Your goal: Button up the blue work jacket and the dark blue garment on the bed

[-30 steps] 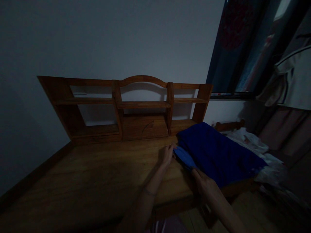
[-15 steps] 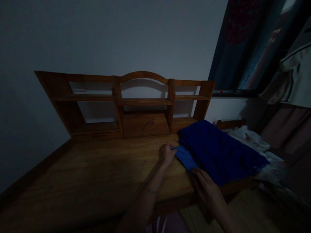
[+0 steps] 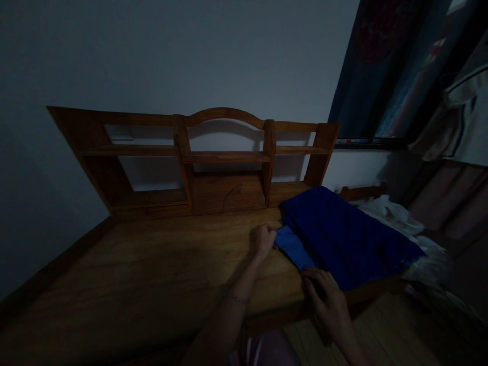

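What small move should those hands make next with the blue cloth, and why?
Probably pull the left hand a little to the left, to draw the lighter flap of the blue cloth flat on the desk. That hand is closed on the flap's far corner, the right hand rests by its near corner at the desk's edge, so the flap is held at both ends.

You're seeing a very dim, grainy room; the desk falls into shadow, and straight lines bow at the edges.
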{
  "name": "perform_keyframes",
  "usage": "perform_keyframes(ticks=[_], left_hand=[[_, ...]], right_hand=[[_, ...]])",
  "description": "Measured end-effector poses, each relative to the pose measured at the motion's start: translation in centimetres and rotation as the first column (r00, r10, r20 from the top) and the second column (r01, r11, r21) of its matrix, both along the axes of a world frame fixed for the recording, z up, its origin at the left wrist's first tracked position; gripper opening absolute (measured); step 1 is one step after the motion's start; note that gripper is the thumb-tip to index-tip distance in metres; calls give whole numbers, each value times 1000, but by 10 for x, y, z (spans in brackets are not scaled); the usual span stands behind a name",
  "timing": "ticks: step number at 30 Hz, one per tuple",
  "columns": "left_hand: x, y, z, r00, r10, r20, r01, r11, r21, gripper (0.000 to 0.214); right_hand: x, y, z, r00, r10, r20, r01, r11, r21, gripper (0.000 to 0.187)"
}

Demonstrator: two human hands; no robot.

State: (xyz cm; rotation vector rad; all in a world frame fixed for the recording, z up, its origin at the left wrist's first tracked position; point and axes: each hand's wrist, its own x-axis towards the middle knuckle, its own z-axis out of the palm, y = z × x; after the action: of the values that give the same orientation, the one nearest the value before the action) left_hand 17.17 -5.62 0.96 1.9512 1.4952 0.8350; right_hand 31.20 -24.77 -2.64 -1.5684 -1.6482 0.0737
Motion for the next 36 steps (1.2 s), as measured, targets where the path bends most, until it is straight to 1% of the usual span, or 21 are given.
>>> perform_keyframes(ticks=[2,3,4,7,9,14,17,22,25,26,28,30,34,36], left_hand=[[0,0,-3,999,-30,17,31,999,-28,34],[1,1,-4,999,-24,25,25,999,-31,35],[1,1,-6,1000,-3,27,3,1000,-23,34],[2,2,-7,997,71,-4,-71,997,37,20],[2,2,-5,996,87,-17,-86,995,45,17],[1,-2,3,998,61,-3,-61,997,-43,22],[-1,-2,3,999,49,-6,-49,996,-68,25],[-3,2,-4,992,103,-74,-103,995,10,23],[-4,1,-4,989,122,-84,-118,992,46,25],[-4,1,-4,989,122,-85,-117,991,57,26],[-4,0,-3,990,110,-85,-104,992,70,36],[-4,1,-3,993,82,-82,-78,995,61,43],[-2,3,-6,999,34,-41,-32,999,38,35],[-2,3,-7,1000,16,-8,-16,999,49,31]], right_hand=[[1,0,0,1000,9,-26,-9,1000,0,18],[1,0,0,999,7,-35,-7,1000,-1,18],[1,1,0,999,3,-40,-3,1000,-4,18],[1,1,0,999,-5,-45,5,1000,-1,18],[1,0,-1,999,-4,-45,4,1000,6,18],[1,-2,-3,999,0,-53,1,1000,9,18],[0,-2,-4,999,-6,-52,7,1000,18,18],[-3,-3,-5,998,-16,-58,18,999,32,19],[-4,-3,-7,998,-13,-60,15,999,34,19],[-4,-3,-7,998,-17,-61,19,999,38,19],[-4,-3,-7,998,-24,-63,27,999,41,19],[-4,-3,-7,998,-27,-64,29,999,44,19],[-5,-3,-6,998,-18,-68,22,998,55,19],[-6,-4,-5,998,-19,-66,23,998,60,19]])
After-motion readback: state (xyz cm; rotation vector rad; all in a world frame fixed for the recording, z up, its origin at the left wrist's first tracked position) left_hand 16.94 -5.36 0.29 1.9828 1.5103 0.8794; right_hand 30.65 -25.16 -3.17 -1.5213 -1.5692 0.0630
